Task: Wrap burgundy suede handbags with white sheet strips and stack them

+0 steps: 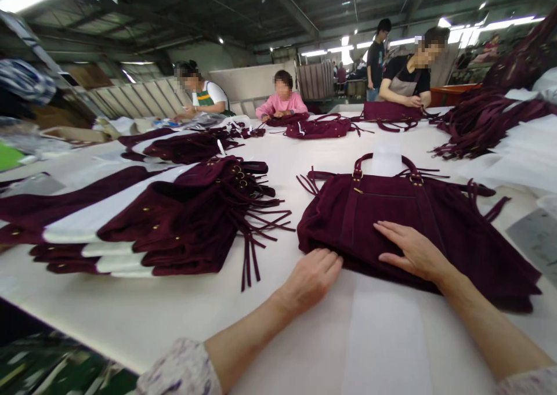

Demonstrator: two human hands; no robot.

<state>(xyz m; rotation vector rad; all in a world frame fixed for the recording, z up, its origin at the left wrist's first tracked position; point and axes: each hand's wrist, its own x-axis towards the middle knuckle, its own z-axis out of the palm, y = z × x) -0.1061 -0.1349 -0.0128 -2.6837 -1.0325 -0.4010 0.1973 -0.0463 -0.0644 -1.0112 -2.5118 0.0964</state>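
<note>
A burgundy handbag [383,209] lies flat on the white table in front of me, its two handles and brass fittings pointing away. My left hand [317,274] is closed at the bag's near left bottom edge, fingertips curled over the edge and partly hidden. My right hand [411,249] rests on the front panel with its fingers stretched out. Under the bag runs a strip of white paper [385,337], showing toward me and again beyond the handles.
To the left stands a stack of burgundy bags [183,227] wrapped with white paper, tassels hanging right. Burgundy straps [478,122] are heaped at the far right beside white sheets [522,145]. Several people work across the white table [278,337], where another burgundy bag [319,127] lies.
</note>
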